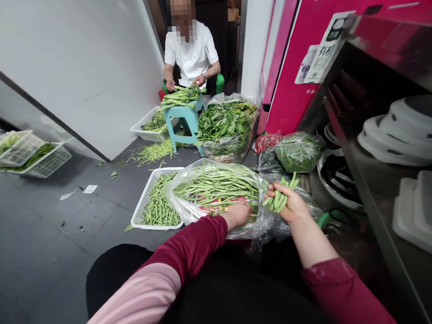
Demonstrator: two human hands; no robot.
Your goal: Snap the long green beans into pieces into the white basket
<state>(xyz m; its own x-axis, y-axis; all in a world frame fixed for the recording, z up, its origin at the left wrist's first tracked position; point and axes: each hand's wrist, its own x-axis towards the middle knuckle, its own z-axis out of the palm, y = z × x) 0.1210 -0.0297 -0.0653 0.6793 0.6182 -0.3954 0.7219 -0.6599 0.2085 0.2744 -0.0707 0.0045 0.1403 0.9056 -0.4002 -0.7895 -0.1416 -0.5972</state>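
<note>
"What is on the left?"
"A white perforated basket [136,207], with short green bean pieces [158,205] in it. Just beside it sits a clear plastic bag [173,197] of long green beans [217,179]."

"How do those lie?"
"Mostly crosswise, left to right, ahead of the left hand [238,214] and slightly to its left. That hand is the nearer one, reaching in over the bag's near side."

"Are its fingers apart or together?"
"I can't tell; the back of the hand hides most of them, and whatever they may grip."

"And the right hand [292,203]?"
"It's raised at the bag's right side, fingers curled closed around a bunch of cut green beans [279,200], which slants from lower left to upper right."
</note>
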